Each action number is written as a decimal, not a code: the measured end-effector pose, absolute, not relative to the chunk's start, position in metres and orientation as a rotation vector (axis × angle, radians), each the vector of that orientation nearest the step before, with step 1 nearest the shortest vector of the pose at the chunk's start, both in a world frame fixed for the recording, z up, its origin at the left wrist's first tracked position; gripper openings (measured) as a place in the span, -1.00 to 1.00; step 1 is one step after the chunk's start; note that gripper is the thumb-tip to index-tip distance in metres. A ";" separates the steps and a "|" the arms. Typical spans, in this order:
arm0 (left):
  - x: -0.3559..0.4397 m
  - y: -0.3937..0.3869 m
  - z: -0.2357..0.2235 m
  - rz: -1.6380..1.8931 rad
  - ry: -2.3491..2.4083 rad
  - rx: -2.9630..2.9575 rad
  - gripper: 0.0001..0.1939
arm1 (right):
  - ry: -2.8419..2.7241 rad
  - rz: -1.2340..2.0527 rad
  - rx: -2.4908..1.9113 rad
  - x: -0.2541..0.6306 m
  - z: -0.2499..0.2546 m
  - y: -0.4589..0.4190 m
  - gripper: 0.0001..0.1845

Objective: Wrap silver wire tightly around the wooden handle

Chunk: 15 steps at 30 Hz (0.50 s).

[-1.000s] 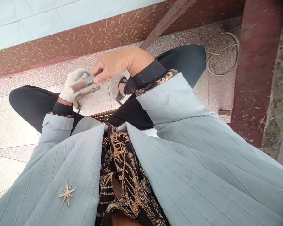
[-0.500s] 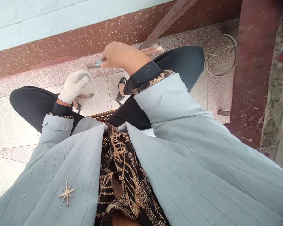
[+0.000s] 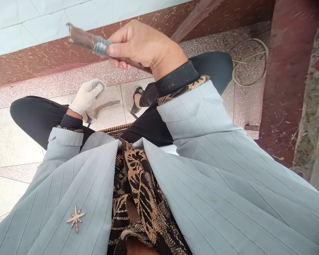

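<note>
My bare right hand (image 3: 140,46) is raised before the wall, fingers and thumb closed around a brown wooden stick (image 3: 81,37). Grey metal wire (image 3: 101,46) is wound in a tight band around it, just ahead of my thumb. The stick's left end is free in the air; its other end passes behind my wrist. My left hand (image 3: 86,94), in a white knitted glove, is curled closed above my left knee; what it holds, if anything, is hidden. Below it, a short, bent brown stick (image 3: 103,107) with a grey band shows on the floor tiles.
A tiled wall with a brown marbled skirting (image 3: 29,65) runs across the front. A wooden post (image 3: 194,17) slants down to the floor. A looped pale cable (image 3: 250,83) lies at right beside a red-brown beam (image 3: 284,88). A woven rim (image 3: 115,130) shows between my knees.
My right hand has risen and moved slightly right with the stick, whose free end has swung up and left. The short stick on the tiles looks sharper and longer. My left hand has barely moved.
</note>
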<state>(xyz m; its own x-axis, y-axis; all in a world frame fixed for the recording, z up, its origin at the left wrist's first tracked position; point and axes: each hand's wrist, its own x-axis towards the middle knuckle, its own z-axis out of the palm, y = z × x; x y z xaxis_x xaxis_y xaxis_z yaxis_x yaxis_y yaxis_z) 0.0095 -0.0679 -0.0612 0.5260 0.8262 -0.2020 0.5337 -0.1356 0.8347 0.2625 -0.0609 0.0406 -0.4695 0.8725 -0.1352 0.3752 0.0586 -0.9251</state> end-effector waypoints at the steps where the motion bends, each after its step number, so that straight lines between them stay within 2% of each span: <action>1: 0.012 -0.071 -0.058 0.348 1.121 1.815 -0.57 | -1.796 1.351 -1.303 0.263 0.040 -0.062 -0.60; 5: 0.015 -0.079 -0.042 0.247 1.097 1.907 -0.70 | -1.838 1.224 -1.636 0.256 0.034 -0.057 -0.64; 10: 0.011 -0.080 -0.037 0.273 1.105 1.994 -0.77 | -2.298 0.890 -1.987 0.246 0.024 -0.045 -0.64; 12: 0.009 -0.078 -0.039 0.307 1.101 1.991 -0.79 | -2.473 0.952 -2.006 0.245 0.017 -0.042 -0.58; 15: 0.007 -0.075 -0.043 0.350 1.097 1.975 -0.80 | -2.610 1.367 -1.745 0.246 0.005 -0.040 -0.58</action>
